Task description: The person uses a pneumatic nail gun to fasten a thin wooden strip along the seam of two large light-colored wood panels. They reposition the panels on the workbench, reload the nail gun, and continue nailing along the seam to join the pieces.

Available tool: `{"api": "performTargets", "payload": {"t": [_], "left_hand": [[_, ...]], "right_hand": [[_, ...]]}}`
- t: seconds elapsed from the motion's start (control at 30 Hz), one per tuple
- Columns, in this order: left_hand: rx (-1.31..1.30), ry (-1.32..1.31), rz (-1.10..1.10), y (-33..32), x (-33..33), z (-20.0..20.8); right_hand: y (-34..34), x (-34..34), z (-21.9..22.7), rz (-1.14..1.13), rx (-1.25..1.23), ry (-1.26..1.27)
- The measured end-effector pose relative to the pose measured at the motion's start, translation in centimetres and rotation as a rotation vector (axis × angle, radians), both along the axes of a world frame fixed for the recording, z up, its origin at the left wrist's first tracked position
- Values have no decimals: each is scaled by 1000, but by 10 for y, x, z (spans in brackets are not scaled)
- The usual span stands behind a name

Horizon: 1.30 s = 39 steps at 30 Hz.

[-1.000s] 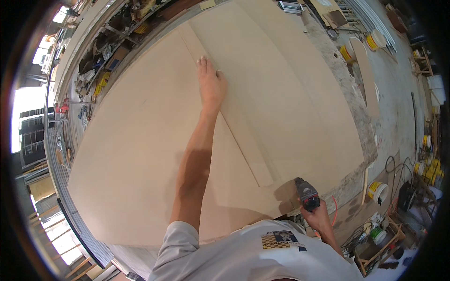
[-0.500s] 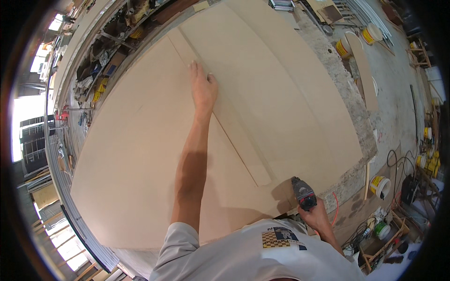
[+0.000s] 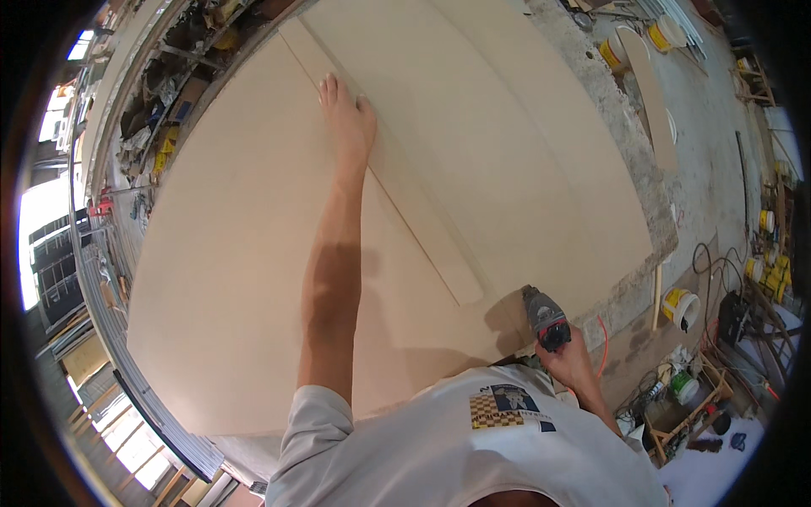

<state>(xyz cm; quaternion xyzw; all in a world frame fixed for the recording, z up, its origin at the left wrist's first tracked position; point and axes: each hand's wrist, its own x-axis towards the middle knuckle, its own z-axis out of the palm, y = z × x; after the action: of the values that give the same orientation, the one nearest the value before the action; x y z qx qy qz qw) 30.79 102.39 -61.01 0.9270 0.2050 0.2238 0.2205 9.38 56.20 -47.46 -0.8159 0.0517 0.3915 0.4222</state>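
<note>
L hand (image 3: 346, 122) lies flat, fingers spread, palm down on the long narrow strip (image 3: 384, 173) that runs diagonally across the big pale sheet (image 3: 245, 279); it grips nothing, just presses. R hand (image 3: 570, 365) is closed round a dark power tool w/ red trim (image 3: 545, 317), at the sheet's near edge, just beside the strip's lower end. Wide bare board to the L of the arm (lots of room there). Sheet's R edge sits on a rough grey slab (image 3: 629, 169); yellow buckets (image 3: 680, 306) on the floor beyond.
</note>
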Motion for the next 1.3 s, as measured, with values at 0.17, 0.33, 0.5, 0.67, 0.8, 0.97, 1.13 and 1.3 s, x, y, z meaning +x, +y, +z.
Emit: {"api": "performTargets", "payload": {"t": [0.17,0.33,0.5,0.67,0.8,0.97,1.13,1.3], "left_hand": [[5,-39,-29,-2,2,-2],[26,4,-6,2,4,-4],[53,3,-15,2,7,-4],[30,-21,-11,1,6,-3],[37,-19,4,2,6,-5],[46,-77,16,2,4,-5],[66,-91,-18,-3,7,-8],[140,-83,-38,2,7,-19]], "right_hand": [[-4,-1,-8,11,-2,-22],[-1,-1,-9,-9,27,-39],[1,-1,-8,-29,12,-12],[3,1,-5,-1,15,-38],[1,1,-8,20,11,-63],[0,0,-8,14,25,-40],[-4,-6,-17,-43,23,-17],[29,2,12,137,75,-30]]}}
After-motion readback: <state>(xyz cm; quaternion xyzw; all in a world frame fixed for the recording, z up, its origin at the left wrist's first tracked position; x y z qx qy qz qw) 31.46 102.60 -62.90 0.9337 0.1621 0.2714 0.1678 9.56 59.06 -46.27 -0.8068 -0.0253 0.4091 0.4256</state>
